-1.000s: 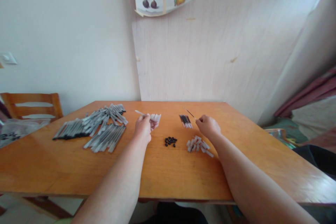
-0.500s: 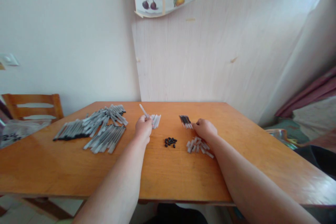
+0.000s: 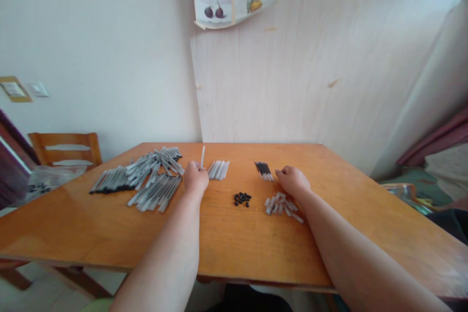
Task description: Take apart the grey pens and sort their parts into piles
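My left hand [image 3: 196,178] is closed round a translucent white pen barrel [image 3: 203,156], which points up out of the fist. Just right of it, a row of white pen barrels [image 3: 219,169] lies on the table. My right hand [image 3: 293,182] rests on the table with its fingers curled; whatever they may pinch is hidden. Close to its fingertips lies a small row of pen refills [image 3: 263,170] with black and pale ends. Short translucent pen caps [image 3: 281,204] lie in a pile below the right hand. Small black plugs [image 3: 242,199] sit between the two arms.
Many grey-white pens with black ends [image 3: 155,194] lie in heaps on the left of the wooden table [image 3: 234,248]. A wooden chair [image 3: 69,148] and a plastic bag [image 3: 51,178] stand beyond the left edge. The wall [image 3: 256,83] rises behind the table.
My left hand has drawn slightly away from the barrel row, and its barrel has turned more upright. My right hand has moved a little away from the refills. The view has shifted left.
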Motion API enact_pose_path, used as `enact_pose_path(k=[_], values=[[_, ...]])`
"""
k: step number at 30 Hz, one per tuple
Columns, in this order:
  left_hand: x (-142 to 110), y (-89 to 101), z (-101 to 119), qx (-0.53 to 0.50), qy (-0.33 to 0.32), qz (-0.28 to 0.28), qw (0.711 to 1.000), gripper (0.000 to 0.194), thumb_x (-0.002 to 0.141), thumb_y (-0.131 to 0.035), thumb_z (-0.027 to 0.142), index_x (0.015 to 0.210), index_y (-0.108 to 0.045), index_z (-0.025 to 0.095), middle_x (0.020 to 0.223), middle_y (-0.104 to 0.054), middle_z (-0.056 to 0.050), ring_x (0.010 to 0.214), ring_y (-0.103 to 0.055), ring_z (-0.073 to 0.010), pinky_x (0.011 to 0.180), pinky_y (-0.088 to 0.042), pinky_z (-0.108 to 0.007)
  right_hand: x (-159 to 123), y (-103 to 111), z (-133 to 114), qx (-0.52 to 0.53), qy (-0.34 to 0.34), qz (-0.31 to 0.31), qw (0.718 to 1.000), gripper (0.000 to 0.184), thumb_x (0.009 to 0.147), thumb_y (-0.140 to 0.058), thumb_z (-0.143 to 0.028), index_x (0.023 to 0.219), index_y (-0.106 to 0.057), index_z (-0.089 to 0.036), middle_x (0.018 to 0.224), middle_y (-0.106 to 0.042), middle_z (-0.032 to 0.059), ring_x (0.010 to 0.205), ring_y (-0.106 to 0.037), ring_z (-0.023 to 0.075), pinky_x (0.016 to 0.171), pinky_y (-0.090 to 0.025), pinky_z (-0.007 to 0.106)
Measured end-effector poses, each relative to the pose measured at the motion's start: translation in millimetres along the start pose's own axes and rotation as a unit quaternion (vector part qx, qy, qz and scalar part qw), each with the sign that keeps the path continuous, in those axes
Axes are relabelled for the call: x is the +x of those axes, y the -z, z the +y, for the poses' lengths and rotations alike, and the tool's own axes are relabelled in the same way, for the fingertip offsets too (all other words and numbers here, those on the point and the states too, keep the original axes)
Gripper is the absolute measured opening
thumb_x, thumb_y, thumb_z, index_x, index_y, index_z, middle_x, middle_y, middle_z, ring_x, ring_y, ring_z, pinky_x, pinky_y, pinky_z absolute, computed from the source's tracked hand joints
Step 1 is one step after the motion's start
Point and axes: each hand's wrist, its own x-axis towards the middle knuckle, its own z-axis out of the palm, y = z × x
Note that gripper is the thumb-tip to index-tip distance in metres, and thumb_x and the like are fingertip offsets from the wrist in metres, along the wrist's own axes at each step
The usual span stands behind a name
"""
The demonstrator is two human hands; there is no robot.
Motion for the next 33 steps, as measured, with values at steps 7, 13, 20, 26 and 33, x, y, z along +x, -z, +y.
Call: enact_pose_path(k=[7, 13, 20, 26, 33], values=[[3, 0.0, -8, 0.090, -0.027, -0.037, 0.995, 0.015, 0.083, -0.056, 0.021, 0.092, -0.066, 0.016, 0.098, -0.071, -0.017, 0.098, -0.065, -0.0278, 0.080, -0.044, -0.033, 4, 0, 2, 0.003, 0.016, 0.004, 1.000, 0.044, 0.090, -0.042, -0.051, 0.084, -0.072, -0.019, 0.091, -0.073, 0.0137, 0.082, -0.066, 0.0231, 0.059, -0.036, 0.029], [2, -3.5, -10, 0.125, -0.049, -0.040, 0.990, 0.018, 0.083, -0.053, 0.019, 0.089, -0.070, 0.016, 0.095, -0.072, -0.016, 0.096, -0.066, -0.0272, 0.080, -0.044, -0.033, 8, -1, 5, 0.010, 0.025, 0.019, 0.999, 0.042, 0.090, -0.043, -0.048, 0.081, -0.072, -0.019, 0.086, -0.072, 0.0127, 0.077, -0.064, 0.0207, 0.059, -0.035, 0.028], [-1, -4.9, -8, 0.129, -0.047, -0.037, 0.990, 0.018, 0.083, -0.054, 0.020, 0.089, -0.070, 0.015, 0.096, -0.071, -0.017, 0.095, -0.066, -0.0278, 0.077, -0.044, -0.032, 11, -2, 7, 0.018, 0.025, 0.028, 0.999, 0.043, 0.089, -0.042, -0.048, 0.078, -0.071, -0.019, 0.081, -0.071, 0.0119, 0.073, -0.061, 0.0201, 0.057, -0.033, 0.028], [0, -6.6, -10, 0.138, -0.041, -0.033, 0.989, 0.019, 0.083, -0.053, 0.021, 0.091, -0.070, 0.015, 0.097, -0.071, -0.018, 0.095, -0.066, -0.0278, 0.077, -0.045, -0.032, 12, -2, 8, 0.024, 0.025, 0.029, 0.999, 0.044, 0.089, -0.041, -0.049, 0.078, -0.072, -0.019, 0.080, -0.069, 0.0121, 0.072, -0.060, 0.0207, 0.057, -0.032, 0.028], [-1, -6.6, -9, 0.175, -0.051, -0.044, 0.982, 0.025, 0.085, -0.051, 0.022, 0.094, -0.072, 0.012, 0.100, -0.069, -0.021, 0.099, -0.065, -0.0300, 0.081, -0.045, -0.034, 15, -5, 9, 0.022, 0.031, 0.034, 0.999, 0.044, 0.089, -0.041, -0.049, 0.075, -0.070, -0.020, 0.077, -0.069, 0.0114, 0.072, -0.060, 0.0204, 0.057, -0.032, 0.028]])
